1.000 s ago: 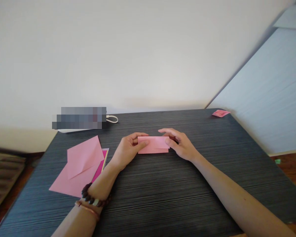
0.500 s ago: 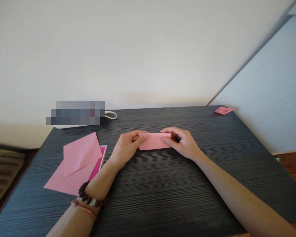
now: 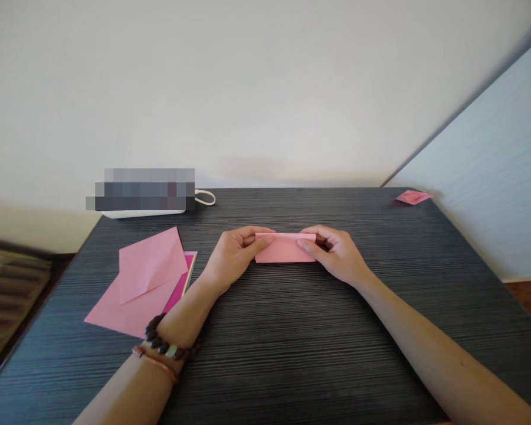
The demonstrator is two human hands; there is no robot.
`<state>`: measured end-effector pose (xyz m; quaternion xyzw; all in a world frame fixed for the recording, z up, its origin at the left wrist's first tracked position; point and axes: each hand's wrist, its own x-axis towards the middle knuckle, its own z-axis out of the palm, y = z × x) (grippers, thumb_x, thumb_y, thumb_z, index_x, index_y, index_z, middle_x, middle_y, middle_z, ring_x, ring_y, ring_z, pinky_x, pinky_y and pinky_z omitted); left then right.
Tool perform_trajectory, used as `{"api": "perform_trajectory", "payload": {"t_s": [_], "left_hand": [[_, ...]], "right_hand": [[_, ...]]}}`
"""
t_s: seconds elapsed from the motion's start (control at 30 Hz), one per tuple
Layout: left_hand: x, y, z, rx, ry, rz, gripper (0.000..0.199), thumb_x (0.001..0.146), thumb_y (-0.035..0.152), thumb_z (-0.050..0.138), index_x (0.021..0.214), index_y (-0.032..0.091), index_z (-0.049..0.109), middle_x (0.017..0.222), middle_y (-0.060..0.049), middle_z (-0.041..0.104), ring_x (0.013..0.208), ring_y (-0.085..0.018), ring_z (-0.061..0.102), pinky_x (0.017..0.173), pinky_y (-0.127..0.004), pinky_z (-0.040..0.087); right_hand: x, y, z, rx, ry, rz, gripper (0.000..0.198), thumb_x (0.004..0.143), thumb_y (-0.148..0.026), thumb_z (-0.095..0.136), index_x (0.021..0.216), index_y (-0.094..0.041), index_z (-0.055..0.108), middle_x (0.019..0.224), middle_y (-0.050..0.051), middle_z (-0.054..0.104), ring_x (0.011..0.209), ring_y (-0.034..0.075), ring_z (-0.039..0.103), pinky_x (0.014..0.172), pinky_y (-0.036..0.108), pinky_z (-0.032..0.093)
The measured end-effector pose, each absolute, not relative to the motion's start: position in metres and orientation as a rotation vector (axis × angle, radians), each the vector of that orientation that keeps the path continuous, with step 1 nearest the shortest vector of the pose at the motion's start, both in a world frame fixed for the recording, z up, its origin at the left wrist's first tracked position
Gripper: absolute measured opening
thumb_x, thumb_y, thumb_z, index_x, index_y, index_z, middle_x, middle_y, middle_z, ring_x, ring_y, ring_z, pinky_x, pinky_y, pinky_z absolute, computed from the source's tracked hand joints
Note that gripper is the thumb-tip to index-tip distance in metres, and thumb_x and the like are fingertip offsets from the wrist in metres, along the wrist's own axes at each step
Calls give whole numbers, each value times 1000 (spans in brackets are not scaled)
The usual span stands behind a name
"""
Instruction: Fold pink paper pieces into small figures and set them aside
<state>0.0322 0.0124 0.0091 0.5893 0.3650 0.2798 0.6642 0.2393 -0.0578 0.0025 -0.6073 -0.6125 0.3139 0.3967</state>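
Observation:
A folded strip of pink paper (image 3: 285,251) is held between my two hands near the middle of the dark table (image 3: 269,354). My left hand (image 3: 239,251) pinches its left end, thumb in front and fingers behind the top fold. At the other end, my right hand (image 3: 334,251) grips it the same way, the thumb lying on the front face. The fingers behind the paper are partly hidden. Left of my left forearm lie loose pink sheets (image 3: 128,304), one over another, on top of magenta paper (image 3: 177,295).
At the far right corner sits a small folded pink paper piece (image 3: 413,197). A blurred-out object with a white base (image 3: 144,213) and a white cord loop (image 3: 206,198) stands at the back left. A pale wall (image 3: 265,88) rises behind the table.
The view has shifted slightly, so everything sits a little differently in the picture. Both hands keep hold of the folded paper, and my right thumb lies a bit higher on it.

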Motion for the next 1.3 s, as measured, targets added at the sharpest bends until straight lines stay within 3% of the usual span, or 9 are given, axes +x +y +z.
{"api": "perform_trajectory", "payload": {"t_s": [1.3], "left_hand": [[31,12,9,1348,871,630,36,73,39,68,102,16,66,92,-6,71,76,-17,64,68,-25,48]], "right_hand": [[241,-56,0,-1477,-1599,770,24,83,-40,56,97,-22,65,87,2,67,71,15,59,60,26,44]]}}
